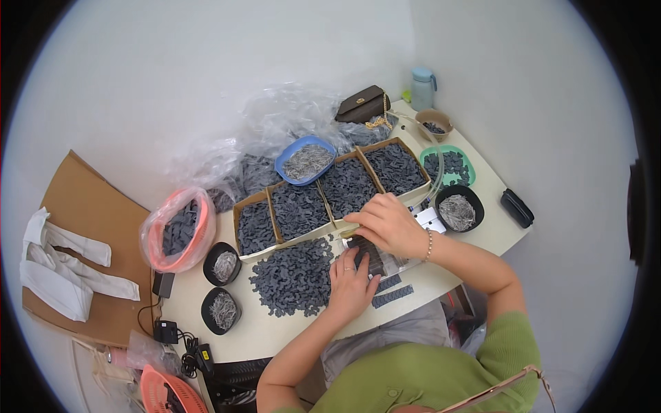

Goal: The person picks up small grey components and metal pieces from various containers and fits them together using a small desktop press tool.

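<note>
1. Taking the dark, ribbed block point(376, 264) under the hands as the clock's centre, it lies on the pale, smooth table point(492, 237), its ridges close and parallel.
2. The left hand point(350, 283) comes in from 7 o'clock, fingers and thumb spread, resting on the block's left end.
3. The right hand point(390, 224) arches over the block's far side, fingers bent downward; I cannot tell whether they pinch anything, as the fingertips are partly hidden.
4. At 5 o'clock, just beside the block, lie flat, notched dark strips point(392, 297).
5. Between 8 and 9 o'clock spreads a loose heap of small, matt grey, knobbly pieces point(290, 281).
6. At 11 o'clock, a divided cardboard box point(286, 244) brims with similar pieces; a blue rounded dish point(300, 182) of thin, shiny metal pins point(308, 162) sits on it.
7. At 2 o'clock stands a black bowl point(465, 190) of pins.
8. Farther out, past 9 o'clock, a coral plastic basket point(203, 219) wears a crinkled clear bag point(148, 233).
</note>
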{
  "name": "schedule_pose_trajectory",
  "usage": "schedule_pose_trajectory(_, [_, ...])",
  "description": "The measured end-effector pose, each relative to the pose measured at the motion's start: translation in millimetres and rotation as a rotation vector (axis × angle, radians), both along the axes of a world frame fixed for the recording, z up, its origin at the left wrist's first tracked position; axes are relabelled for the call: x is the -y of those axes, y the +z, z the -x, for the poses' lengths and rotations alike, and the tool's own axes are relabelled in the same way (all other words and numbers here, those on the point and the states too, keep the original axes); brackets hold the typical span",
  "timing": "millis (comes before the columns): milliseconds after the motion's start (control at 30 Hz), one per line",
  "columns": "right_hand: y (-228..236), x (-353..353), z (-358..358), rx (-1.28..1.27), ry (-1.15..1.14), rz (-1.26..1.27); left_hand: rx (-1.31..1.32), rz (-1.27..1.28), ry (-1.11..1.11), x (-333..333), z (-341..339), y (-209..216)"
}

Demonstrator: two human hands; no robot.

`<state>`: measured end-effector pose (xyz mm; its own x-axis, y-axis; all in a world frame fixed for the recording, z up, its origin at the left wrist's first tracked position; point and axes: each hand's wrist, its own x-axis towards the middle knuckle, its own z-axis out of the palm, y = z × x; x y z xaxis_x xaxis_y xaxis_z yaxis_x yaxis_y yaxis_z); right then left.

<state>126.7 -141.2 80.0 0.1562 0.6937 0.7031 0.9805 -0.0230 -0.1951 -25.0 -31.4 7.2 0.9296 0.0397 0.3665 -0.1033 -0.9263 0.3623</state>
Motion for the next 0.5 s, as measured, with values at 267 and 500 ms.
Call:
schedule_pose_trajectory(267, [-29,42,36,0.315,0.113,0.125,0.085,0.225,0.163,-36,22,21])
schedule_pose_trajectory(500, [-65,50,74,0.372,0.044,0.282,0.043,0.16,0.097,-51,23,33])
